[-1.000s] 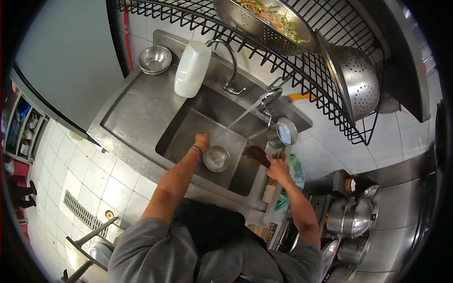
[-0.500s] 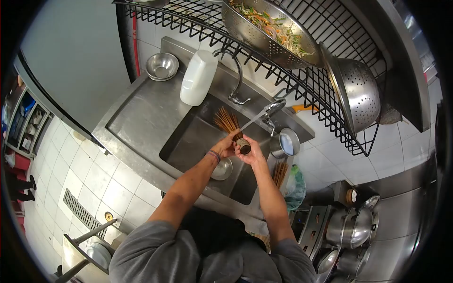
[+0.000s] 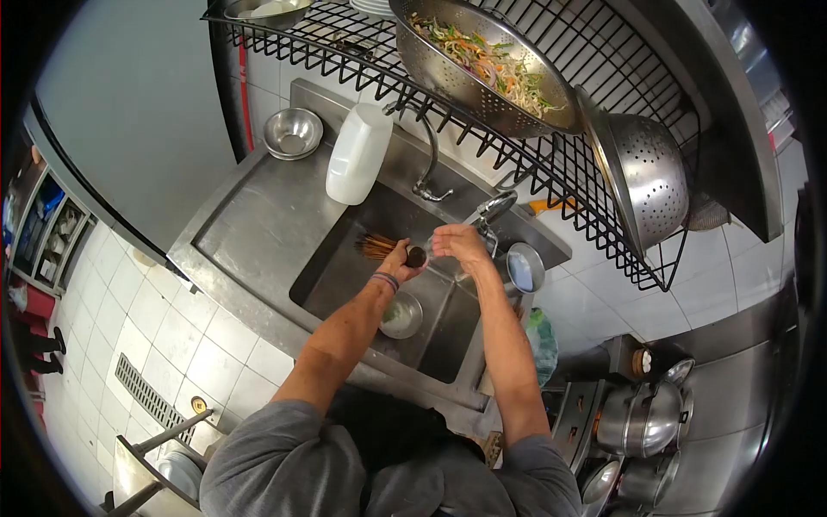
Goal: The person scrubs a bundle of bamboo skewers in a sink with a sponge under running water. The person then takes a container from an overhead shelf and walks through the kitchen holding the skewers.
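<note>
My left hand [image 3: 399,261] is closed around a bamboo wok brush [image 3: 376,247], a bundle of thin brown sticks pointing left with its round dark butt end towards the right. Just right of that end, my right hand [image 3: 463,244] is held with fingers stretched out and holds nothing. It is by the water running from the faucet [image 3: 494,208]. Both hands are over the steel sink [image 3: 345,241]. Below the left hand, a metal bowl [image 3: 401,317] with some green bits in it sits in the basin.
A white plastic jug [image 3: 355,155] stands at the sink's back left edge, near stacked steel bowls [image 3: 293,133]. Right of the faucet is a steel pot [image 3: 525,267]. Overhead, a black wire rack [image 3: 551,168] carries a colander of cut vegetables [image 3: 487,65] and another colander [image 3: 650,177].
My right hand has let go of the brush's end and moved up and right towards the faucet. My left hand has shifted left with the brush, whose sticks now point left.
</note>
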The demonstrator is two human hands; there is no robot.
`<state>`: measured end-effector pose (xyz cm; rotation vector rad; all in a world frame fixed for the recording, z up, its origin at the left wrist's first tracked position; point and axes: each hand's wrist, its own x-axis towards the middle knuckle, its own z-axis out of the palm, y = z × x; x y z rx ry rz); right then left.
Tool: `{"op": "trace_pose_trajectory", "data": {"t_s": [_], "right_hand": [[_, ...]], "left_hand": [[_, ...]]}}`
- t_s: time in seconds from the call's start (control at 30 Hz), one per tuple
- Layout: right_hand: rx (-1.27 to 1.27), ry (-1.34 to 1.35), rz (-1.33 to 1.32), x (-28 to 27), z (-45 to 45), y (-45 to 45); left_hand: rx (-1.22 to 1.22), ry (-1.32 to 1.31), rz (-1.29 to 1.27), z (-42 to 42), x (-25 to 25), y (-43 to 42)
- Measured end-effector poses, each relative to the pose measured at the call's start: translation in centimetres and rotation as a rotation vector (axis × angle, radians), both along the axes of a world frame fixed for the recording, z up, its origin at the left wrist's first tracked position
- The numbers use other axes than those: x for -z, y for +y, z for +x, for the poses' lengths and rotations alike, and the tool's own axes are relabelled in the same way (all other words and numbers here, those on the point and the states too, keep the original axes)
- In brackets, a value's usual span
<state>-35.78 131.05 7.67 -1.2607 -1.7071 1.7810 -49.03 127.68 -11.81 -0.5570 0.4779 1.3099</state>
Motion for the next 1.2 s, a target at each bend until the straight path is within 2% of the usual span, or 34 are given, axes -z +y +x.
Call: {"op": "trace_pose_trajectory", "data": {"t_s": [0.1,0.2,0.27,0.3,0.4,0.43,0.53,0.63,0.7,0.73,0.8,0.83,0.9,0.93,1.07,1.13,1.17,1.2], "right_hand": [[0.002,0.126,-0.081,-0.1,0.4,0.4],[0.040,0.134,-0.080,-0.5,0.6,0.0],[0.064,0.119,-0.056,-0.2,0.8,-0.1],[0.074,0.111,-0.045,0.1,0.9,-0.1],[-0.150,-0.320,0.503,0.9,1.1,-0.9],[-0.103,-0.267,0.458,0.9,0.9,-2.1],[-0.153,-0.239,0.569,3.0,1.2,-2.0],[-0.131,0.035,0.359,4.8,1.6,-1.6],[-0.192,-0.237,0.350,4.0,2.6,-0.4],[-0.222,-0.371,0.344,3.5,2.7,-0.1],[-0.181,-0.382,0.302,3.0,2.5,-0.5],[-0.158,-0.390,0.279,2.7,2.5,-0.7],[-0.127,-0.445,0.298,1.4,1.8,-2.1],[-0.111,-0.472,0.306,0.9,1.5,-2.8],[-0.180,-0.449,0.440,2.1,2.3,-2.5],[-0.198,-0.422,0.466,0.9,2.7,-3.5],[-0.187,-0.438,0.521,2.2,3.2,-3.4],[-0.174,-0.455,0.576,2.0,3.1,-4.2]], "left_hand": [[0.039,0.023,0.077,-0.1,-0.5,0.2],[0.087,0.108,0.161,0.1,-2.1,0.3],[0.065,0.133,0.109,0.6,-5.0,0.2],[0.052,0.146,0.082,0.9,-4.7,0.6],[0.133,-0.052,0.246,0.6,-4.3,1.2],[0.139,-0.062,0.262,0.7,-4.7,1.3],[0.146,-0.076,0.274,1.2,-6.4,0.3],[0.120,-0.013,0.185,1.1,-7.9,-0.9],[0.085,0.081,0.050,1.5,-8.6,-1.6],[0.054,0.114,0.067,1.9,-8.8,-1.9],[-0.006,0.182,0.102,3.0,-8.7,-2.4],[-0.018,0.117,0.163,3.3,-8.2,-2.3],[0.077,0.234,0.301,4.0,-7.8,-2.8],[0.125,0.291,0.368,4.1,-9.1,-3.7],[0.217,0.404,0.342,4.1,-11.7,-5.9],[0.159,0.259,0.399,4.0,-9.8,-5.4],[0.130,0.186,0.428,4.0,-8.8,-5.0],[0.103,0.208,0.415,4.0,-8.9,-4.7]]}}
